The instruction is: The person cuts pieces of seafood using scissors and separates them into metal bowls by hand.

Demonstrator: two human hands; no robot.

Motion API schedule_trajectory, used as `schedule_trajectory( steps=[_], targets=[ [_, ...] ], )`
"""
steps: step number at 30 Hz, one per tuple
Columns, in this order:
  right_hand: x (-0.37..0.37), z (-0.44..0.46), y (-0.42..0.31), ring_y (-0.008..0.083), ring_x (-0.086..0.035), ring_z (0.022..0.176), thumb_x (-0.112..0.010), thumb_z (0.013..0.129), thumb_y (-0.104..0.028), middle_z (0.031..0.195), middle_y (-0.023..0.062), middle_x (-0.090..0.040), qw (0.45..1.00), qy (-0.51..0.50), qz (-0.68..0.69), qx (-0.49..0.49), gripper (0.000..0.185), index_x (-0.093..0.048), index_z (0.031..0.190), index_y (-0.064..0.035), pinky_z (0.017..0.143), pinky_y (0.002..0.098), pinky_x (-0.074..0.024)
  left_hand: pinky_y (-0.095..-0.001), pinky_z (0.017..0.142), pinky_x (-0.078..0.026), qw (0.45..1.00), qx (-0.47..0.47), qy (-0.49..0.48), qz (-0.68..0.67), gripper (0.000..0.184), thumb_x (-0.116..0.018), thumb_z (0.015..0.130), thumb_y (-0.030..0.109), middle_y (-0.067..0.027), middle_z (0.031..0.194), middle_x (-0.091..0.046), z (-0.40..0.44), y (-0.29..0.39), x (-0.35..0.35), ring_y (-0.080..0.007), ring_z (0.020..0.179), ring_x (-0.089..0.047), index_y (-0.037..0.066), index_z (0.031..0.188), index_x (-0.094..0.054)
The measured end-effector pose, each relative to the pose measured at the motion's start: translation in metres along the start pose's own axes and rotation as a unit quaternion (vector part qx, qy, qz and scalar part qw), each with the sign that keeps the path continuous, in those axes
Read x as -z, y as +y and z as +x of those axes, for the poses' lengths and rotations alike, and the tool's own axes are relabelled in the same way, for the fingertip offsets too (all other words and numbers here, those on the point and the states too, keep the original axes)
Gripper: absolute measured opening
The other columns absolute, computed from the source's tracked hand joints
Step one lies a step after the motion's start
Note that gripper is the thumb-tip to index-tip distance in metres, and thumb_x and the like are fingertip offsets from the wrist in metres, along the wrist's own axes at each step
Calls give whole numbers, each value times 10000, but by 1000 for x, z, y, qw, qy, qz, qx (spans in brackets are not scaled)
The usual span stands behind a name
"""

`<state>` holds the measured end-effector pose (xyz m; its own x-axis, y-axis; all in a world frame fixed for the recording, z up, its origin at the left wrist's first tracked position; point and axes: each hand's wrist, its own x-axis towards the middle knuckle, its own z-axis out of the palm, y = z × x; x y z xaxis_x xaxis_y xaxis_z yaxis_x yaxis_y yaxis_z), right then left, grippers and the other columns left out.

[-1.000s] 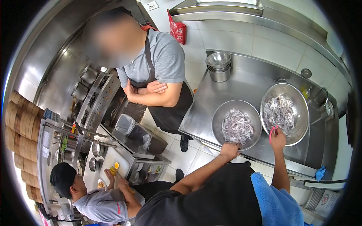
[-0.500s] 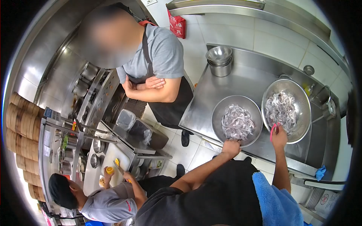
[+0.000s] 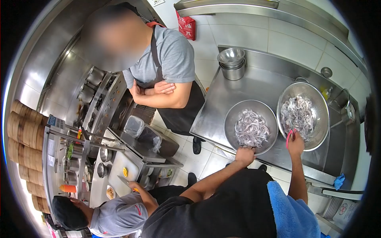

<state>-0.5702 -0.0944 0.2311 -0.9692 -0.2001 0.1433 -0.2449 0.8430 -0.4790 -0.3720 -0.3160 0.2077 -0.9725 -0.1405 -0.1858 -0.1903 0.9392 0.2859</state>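
Note:
My right hand [image 3: 295,144] is closed around the pink-red handles of a pair of scissors [image 3: 289,139]. Their metal blades point into a large steel colander [image 3: 320,131] holding pale grey, squid-like strips [image 3: 297,113]. To its left stands a wide steel bowl [image 3: 230,129] with more of the same strips [image 3: 251,127]. At the near rim of this bowl, my left hand [image 3: 245,156] is closed, its curled fingers gripping the edge. What lies beneath those fingers is hidden.
Stacked small steel bowls [image 3: 231,63] stand at the counter's [image 3: 258,89] far left. A co-worker with folded arms [image 3: 162,87] is beside it. Another co-worker holds a knife [image 3: 124,181] at a cutting board [image 3: 123,168]. A blue cloth [image 3: 339,181] lies by the sink edge.
The seated-low view has shifted slightly. At the cutting board, an orange half left the co-worker's hand and a cut orange piece lies on the board. My hands stay by the bowl and colander.

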Motion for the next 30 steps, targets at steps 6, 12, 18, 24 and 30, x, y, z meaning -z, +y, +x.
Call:
schedule_trajectory(
  steps=[6,12,18,24,30],
  targets=[
    [1,-1,-3,401,-663,879,-691,920,-322,897,172,-697,1000,-2,-18,-6,291,-666,1042,-58,767,522,-504,-431,823,-531,1000,-2,-5,8,361,-737,863,421,-88,1016,-708,-1,1,4,-269,951,-715,111,1043,-699],
    [6,-2,-8,406,-663,887,-684,924,-329,909,180,-697,1000,4,-12,-9,303,-668,1050,-54,773,521,-504,-430,838,-529,1000,-10,4,7,345,-740,861,409,-86,1021,-709,0,-1,-3,-270,956,-715,117,1040,-702],
    [3,-1,-4,409,-663,892,-684,924,-330,911,184,-698,1000,10,-11,-1,307,-662,1060,-56,778,521,-504,-422,845,-535,1000,-7,6,2,343,-750,851,398,-92,1031,-713,0,-1,-2,-275,965,-714,115,1040,-707],
    [11,-3,-13,404,-664,900,-686,924,-334,911,180,-700,1000,2,-21,-9,307,-657,1056,-59,781,521,-505,-418,839,-539,1000,-5,12,2,353,-751,848,398,-95,1028,-712,0,1,-1,-275,969,-712,106,1042,-704],
    [7,-1,-8,397,-671,912,-692,918,-328,934,178,-710,1000,-4,-21,-10,312,-671,1094,-71,787,523,-510,-432,841,-543,1000,-5,4,2,348,-741,857,394,-98,1033,-713,1,2,3,-281,960,-719,111,1056,-700]
  ],
)
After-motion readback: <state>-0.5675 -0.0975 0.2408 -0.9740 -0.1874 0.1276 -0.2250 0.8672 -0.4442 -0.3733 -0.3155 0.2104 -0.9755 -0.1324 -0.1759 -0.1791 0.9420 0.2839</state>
